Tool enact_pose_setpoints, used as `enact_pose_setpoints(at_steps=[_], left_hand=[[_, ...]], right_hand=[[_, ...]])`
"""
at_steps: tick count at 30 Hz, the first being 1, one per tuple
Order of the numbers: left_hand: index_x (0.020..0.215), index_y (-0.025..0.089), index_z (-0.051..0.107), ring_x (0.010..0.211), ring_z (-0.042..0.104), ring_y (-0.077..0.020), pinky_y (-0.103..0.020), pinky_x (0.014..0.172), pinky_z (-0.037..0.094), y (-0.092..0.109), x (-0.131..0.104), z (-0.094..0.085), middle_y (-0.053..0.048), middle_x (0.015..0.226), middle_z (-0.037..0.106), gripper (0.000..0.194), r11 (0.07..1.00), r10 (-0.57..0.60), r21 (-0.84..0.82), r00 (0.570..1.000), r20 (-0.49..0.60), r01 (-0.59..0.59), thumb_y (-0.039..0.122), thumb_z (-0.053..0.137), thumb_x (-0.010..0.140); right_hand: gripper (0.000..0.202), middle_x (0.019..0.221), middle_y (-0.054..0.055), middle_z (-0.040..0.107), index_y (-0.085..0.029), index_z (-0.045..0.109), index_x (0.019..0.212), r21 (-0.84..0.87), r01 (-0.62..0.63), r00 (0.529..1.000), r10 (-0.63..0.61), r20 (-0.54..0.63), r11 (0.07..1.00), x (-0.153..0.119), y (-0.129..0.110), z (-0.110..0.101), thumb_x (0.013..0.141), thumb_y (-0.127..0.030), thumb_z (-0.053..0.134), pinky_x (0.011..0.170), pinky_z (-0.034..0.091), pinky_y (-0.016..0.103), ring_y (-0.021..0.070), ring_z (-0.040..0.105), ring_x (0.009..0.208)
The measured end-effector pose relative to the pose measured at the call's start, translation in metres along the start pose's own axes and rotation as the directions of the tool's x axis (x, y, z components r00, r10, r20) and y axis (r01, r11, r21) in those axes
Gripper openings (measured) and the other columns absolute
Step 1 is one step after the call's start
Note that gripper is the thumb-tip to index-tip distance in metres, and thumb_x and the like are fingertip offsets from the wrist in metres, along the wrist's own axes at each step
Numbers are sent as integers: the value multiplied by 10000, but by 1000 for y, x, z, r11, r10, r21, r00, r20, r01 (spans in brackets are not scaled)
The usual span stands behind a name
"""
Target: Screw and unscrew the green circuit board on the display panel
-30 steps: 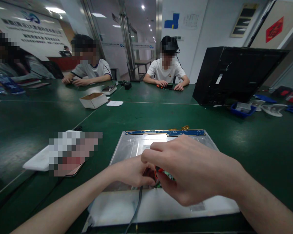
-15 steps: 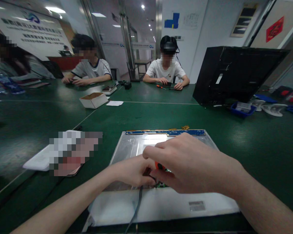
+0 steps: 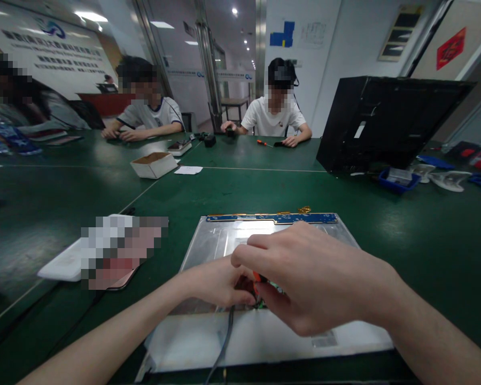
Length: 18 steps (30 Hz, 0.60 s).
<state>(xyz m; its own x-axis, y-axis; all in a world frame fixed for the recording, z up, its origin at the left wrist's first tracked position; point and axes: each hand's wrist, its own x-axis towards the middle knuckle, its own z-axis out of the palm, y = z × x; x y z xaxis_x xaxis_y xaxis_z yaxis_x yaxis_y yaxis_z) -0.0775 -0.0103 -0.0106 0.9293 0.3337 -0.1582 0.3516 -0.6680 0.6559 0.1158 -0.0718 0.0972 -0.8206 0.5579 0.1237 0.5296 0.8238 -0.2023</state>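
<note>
A flat metal-backed panel [image 3: 214, 235] lies in front of me, with a blue circuit strip [image 3: 320, 218] along its far edge and a white sheet [image 3: 192, 342] over its near part. My right hand [image 3: 296, 272] is closed around an orange-and-black tool [image 3: 258, 278], mostly hidden by the fingers. Its tip points down at a small green board [image 3: 260, 303], largely covered. My left hand [image 3: 224, 283] rests beside it, fingers curled at the board; what they hold is hidden. A dark cable [image 3: 226, 337] runs from under the left fingers toward me.
Left of the panel lie a white object [image 3: 64, 262] and a pink phone-like object [image 3: 144, 246]. Farther off are an open box [image 3: 154, 164], a large black monitor [image 3: 388, 117] and a blue tray [image 3: 396, 184]. Several people sit at the green table [image 3: 240, 187].
My right hand has tilted and shifted slightly down with the orange tool. My left hand stays put. Across the table, a person's hand has moved left to a small black object.
</note>
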Motion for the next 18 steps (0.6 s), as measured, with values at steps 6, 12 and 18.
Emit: enact_pose_setpoints(at_steps=[6, 12, 18], left_hand=[[718, 170, 588, 608, 511, -115, -179, 538, 369, -3, -1, 3, 27, 644, 575, 94, 1000, -9, 2, 1000, 6, 9, 130, 541, 789], [766, 158, 616, 687, 545, -130, -189, 601, 407, -4, -1, 2, 9, 719, 608, 80, 996, 84, 42, 996, -42, -83, 160, 557, 820], [762, 164, 608, 644, 542, -108, -171, 565, 408, -4, 1, 3, 33, 686, 605, 91, 998, 49, 26, 999, 5, -49, 111, 557, 816]], right_hand=[[114, 823, -1, 646, -198, 500, 923, -37, -30, 1000, 30, 7, 999, 2, 0, -1, 831, -192, 566, 507, 236, 268, 122, 501, 626], [91, 786, -10, 661, -206, 525, 917, -37, -64, 998, 64, -7, 997, 2, 1, 0, 889, -279, 572, 518, 233, 269, 126, 531, 628], [103, 835, -4, 639, -198, 511, 920, 11, -16, 1000, 16, -3, 1000, -2, 0, -1, 839, -233, 564, 521, 245, 266, 120, 486, 635]])
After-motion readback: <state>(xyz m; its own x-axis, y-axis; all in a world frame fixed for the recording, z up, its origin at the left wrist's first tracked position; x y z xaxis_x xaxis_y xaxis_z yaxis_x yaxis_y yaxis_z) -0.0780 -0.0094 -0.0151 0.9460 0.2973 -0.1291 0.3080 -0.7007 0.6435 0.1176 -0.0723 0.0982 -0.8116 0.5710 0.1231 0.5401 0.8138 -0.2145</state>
